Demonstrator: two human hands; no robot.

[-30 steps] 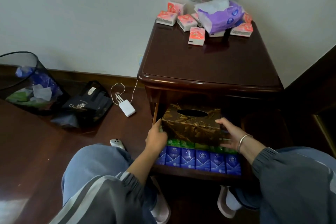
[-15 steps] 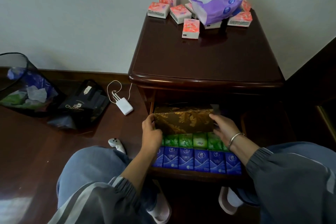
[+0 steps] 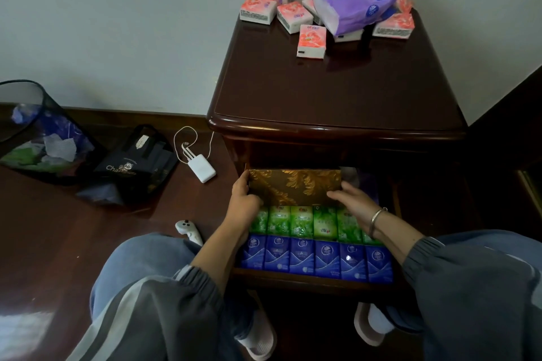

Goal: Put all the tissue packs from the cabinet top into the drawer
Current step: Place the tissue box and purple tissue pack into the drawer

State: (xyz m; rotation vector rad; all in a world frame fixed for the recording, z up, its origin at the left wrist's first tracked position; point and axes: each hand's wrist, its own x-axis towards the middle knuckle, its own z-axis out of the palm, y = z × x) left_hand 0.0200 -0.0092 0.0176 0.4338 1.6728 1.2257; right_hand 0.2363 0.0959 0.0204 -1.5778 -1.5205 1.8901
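Tissue packs [image 3: 311, 41]: small square pink-and-white packs in film wrap, scattered on top of the cabinet [image 3: 337, 102] at the upper right of the frame. Their print is too small to read, and some are half hidden under the purple pack [image 3: 355, 6].
Cabinet: dark glossy wood with a rounded front edge, standing against a white wall.
Drawer [image 3: 308, 283]: pulled out at lower centre; its back lies in shadow.
Bin [image 3: 35, 132]: black mesh with crumpled paper inside, cut off by the left edge.
Black bag [image 3: 132, 164]: soft fabric, on the floor. Its pale lettering begins "Cha"; the rest is unreadable.
Gold box [image 3: 293, 184]: rigid, leaf-patterned, at the back of the drawer.
Purple pack: soft plastic with white tissue sticking out; its round blue logos are illegible.
Blue packs [image 3: 315, 259]: front row in the drawer, upright and side by side. The wording under the white emblem is unreadable.
Green packs [image 3: 302, 221]: shiny and crinkled, the row just behind the blue.
Left hand [image 3: 245, 202]: fingers curled round the gold box's left end.
Right hand [image 3: 356, 204]: thumb at the box's right edge, fingers across its front, gripping it; a metal bangle on the wrist.
Charger [image 3: 201, 172]: white block with a looped cable, on the floor.
Controller [image 3: 187, 230]: white, partly hidden behind a knee.
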